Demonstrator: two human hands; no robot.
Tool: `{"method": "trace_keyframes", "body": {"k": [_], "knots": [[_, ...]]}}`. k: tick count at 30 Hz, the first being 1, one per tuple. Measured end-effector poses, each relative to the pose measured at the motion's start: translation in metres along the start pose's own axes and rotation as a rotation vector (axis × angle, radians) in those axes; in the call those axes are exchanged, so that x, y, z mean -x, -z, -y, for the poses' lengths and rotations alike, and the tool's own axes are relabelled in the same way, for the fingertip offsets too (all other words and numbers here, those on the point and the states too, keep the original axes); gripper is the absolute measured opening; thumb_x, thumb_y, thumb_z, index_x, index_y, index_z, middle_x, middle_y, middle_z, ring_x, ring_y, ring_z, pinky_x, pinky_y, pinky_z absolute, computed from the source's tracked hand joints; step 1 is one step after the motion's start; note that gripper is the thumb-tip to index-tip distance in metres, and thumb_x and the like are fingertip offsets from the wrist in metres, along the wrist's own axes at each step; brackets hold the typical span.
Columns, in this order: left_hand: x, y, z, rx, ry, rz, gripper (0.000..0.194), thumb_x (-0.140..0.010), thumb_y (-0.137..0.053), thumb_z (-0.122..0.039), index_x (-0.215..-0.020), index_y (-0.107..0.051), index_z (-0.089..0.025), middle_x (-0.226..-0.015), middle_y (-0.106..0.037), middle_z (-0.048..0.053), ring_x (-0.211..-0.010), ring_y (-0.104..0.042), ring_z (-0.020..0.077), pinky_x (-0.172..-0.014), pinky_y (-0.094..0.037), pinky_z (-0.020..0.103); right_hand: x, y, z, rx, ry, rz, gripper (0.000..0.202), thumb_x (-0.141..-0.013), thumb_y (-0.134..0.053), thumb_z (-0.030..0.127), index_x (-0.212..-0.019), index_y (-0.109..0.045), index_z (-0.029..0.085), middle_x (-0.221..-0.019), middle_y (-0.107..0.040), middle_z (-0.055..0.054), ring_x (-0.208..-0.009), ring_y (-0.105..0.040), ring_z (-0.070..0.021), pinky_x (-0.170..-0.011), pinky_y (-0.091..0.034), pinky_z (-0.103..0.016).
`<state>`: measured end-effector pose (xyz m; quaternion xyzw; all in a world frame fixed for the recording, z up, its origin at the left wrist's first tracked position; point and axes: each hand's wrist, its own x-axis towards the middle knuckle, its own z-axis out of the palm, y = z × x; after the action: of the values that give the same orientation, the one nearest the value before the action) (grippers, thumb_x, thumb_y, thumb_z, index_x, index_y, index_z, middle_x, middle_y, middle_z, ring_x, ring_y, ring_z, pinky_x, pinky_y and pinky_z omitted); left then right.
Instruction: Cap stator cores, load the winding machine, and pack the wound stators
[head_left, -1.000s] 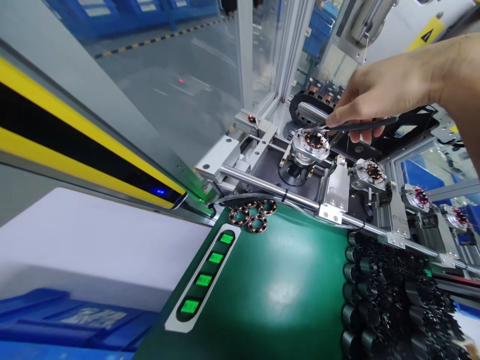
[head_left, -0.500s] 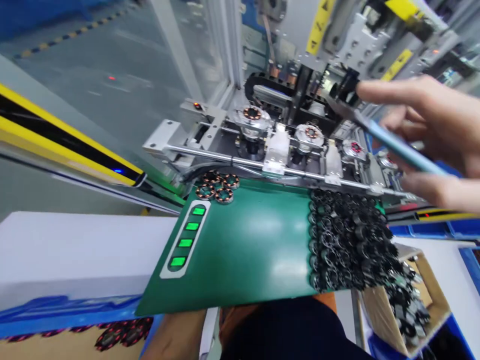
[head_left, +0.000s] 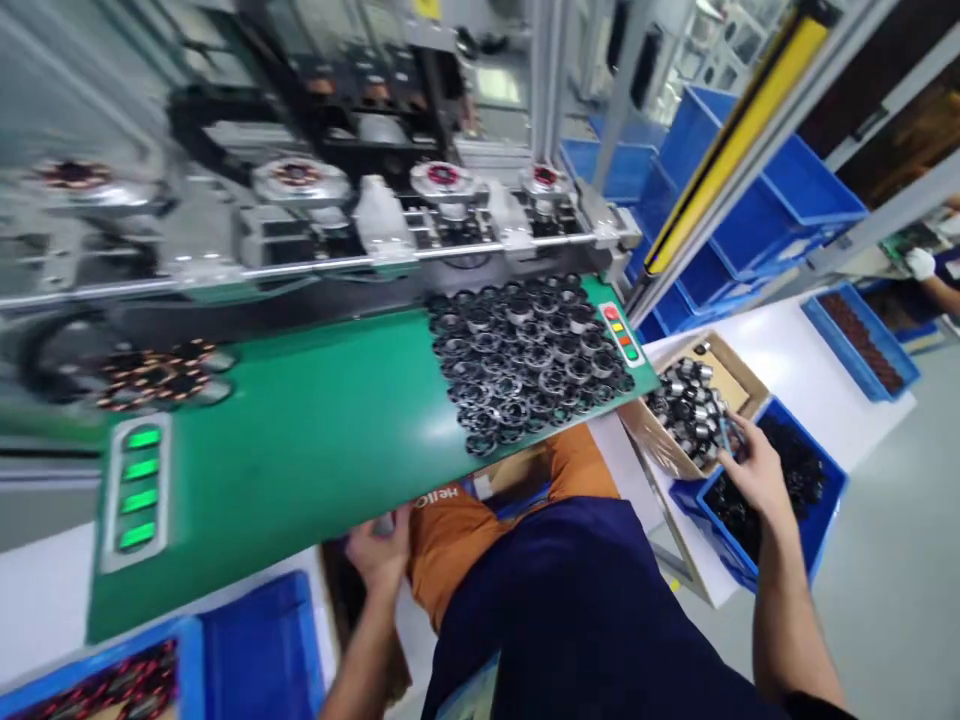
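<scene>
Right hand (head_left: pixel 752 472) lowered onto boxed rings (head_left: pixel 690 405)

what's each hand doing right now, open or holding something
Left hand: at the near edge of the green table, grip hidden; cannot tell.
Right hand: reaching into the cardboard box of metal rings; blurred, cannot tell.

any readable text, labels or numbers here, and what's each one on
"HELLO", partly hidden and upside down in white letters, on the orange garment just below the edge of the green worktop.
The four lit green buttons on the worktop's left panel carry markings too blurred to read.
The small red, yellow and green buttons at the worktop's right corner show no legible lettering.
The machine behind is motion-blurred; nothing there can be read.
</scene>
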<state>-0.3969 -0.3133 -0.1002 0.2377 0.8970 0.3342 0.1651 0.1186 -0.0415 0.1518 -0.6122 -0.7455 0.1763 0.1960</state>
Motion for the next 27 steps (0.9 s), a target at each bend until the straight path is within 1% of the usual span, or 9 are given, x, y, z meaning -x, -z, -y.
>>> {"method": "trace_keyframes", "body": {"k": [2,4,8,13,19,21,24,26,27], "knots": [[0.029,-0.019,0.012,0.053,0.072,0.002,0.043,-0.114,-0.07,-0.058,-0.115,-0.075,-0.015,-0.114,-0.079,0.01,-0.109,-0.079,0.0276,-0.107,-0.068,0.053,0.004,-0.022,-0.024,0.051,-0.018,-0.02,0.078,-0.087,-0.075,0.048,-0.16,-0.074,0.019,-0.135,-0.077,-0.019,-0.123,-0.077,-0.0396,-0.121,-0.062,-0.067],[0.06,-0.027,0.024,0.103,0.112,0.025,0.049,-0.107,-0.065,-0.067,-0.104,-0.073,-0.018,-0.106,-0.08,0.012,-0.107,-0.08,0.0328,-0.11,-0.067,0.058,0.001,-0.04,-0.041,0.086,0.001,-0.021,0.077,-0.088,-0.074,0.045,-0.162,-0.073,0.023,-0.135,-0.074,-0.015,-0.129,-0.073,-0.0372,-0.125,-0.061,-0.06],[0.098,-0.008,0.032,0.198,0.157,0.132,0.058,-0.089,-0.068,-0.076,-0.107,-0.076,-0.022,-0.11,-0.086,0.013,-0.111,-0.083,0.0397,-0.112,-0.067,0.06,-0.012,-0.061,-0.059,0.151,0.058,-0.046,0.071,-0.098,-0.07,0.044,-0.167,-0.069,0.026,-0.146,-0.068,-0.017,-0.144,-0.065,-0.0374,-0.135,-0.053,-0.06],[0.1,0.033,0.02,0.234,0.171,0.271,0.055,-0.09,-0.077,-0.073,-0.116,-0.079,-0.025,-0.126,-0.088,0.012,-0.126,-0.083,0.0409,-0.126,-0.06,0.061,-0.014,-0.07,-0.067,0.203,0.096,-0.052,0.067,-0.104,-0.067,0.049,-0.166,-0.068,0.025,-0.155,-0.064,-0.022,-0.15,-0.061,-0.0401,-0.136,-0.05,-0.062],[0.092,0.057,-0.018,0.216,0.111,0.463,0.063,-0.076,-0.088,-0.076,-0.118,-0.084,-0.028,-0.121,-0.089,0.011,-0.121,-0.085,0.0433,-0.124,-0.062,0.064,0.003,-0.069,-0.065,0.225,0.153,-0.039,0.051,-0.106,-0.065,0.054,-0.149,-0.08,0.031,-0.154,-0.071,-0.019,-0.147,-0.067,-0.0403,-0.13,-0.055,-0.066],[0.089,0.08,-0.04,0.195,0.054,0.61,0.064,-0.075,-0.091,-0.074,-0.123,-0.087,-0.033,-0.129,-0.089,0.01,-0.124,-0.085,0.0437,-0.124,-0.063,0.064,0.002,-0.059,-0.058,0.211,0.192,-0.084,0.051,-0.104,-0.067,0.058,-0.145,-0.082,0.03,-0.151,-0.073,-0.019,-0.143,-0.07,-0.0423,-0.126,-0.058,-0.068],[0.076,0.14,-0.083,0.137,-0.055,0.846,0.066,-0.077,-0.093,-0.069,-0.137,-0.089,-0.043,-0.142,-0.087,0.008,-0.129,-0.084,0.0438,-0.125,-0.065,0.062,-0.02,-0.034,-0.03,0.157,0.278,-0.185,0.05,-0.102,-0.072,0.06,-0.14,-0.083,0.03,-0.137,-0.079,-0.018,-0.131,-0.076,-0.0444,-0.117,-0.062,-0.073],[0.054,0.192,-0.119,0.075,-0.133,0.795,0.059,-0.074,-0.094,-0.07,-0.129,-0.092,-0.049,-0.132,-0.09,0.003,-0.124,-0.086,0.0449,-0.12,-0.069,0.061,-0.049,-0.014,0.01,0.099,0.367,-0.242,0.042,-0.103,-0.078,0.053,-0.14,-0.084,0.034,-0.126,-0.084,-0.015,-0.121,-0.08,-0.0419,-0.112,-0.064,-0.069],[0.038,0.22,-0.14,0.02,-0.192,0.644,0.048,-0.07,-0.092,-0.076,-0.112,-0.094,-0.053,-0.12,-0.092,-0.002,-0.119,-0.087,0.0446,-0.117,-0.071,0.06,-0.065,-0.005,0.039,0.059,0.436,-0.275,0.037,-0.103,-0.081,0.048,-0.139,-0.084,0.038,-0.121,-0.087,-0.013,-0.115,-0.082,-0.0399,-0.107,-0.066,-0.064]]}}
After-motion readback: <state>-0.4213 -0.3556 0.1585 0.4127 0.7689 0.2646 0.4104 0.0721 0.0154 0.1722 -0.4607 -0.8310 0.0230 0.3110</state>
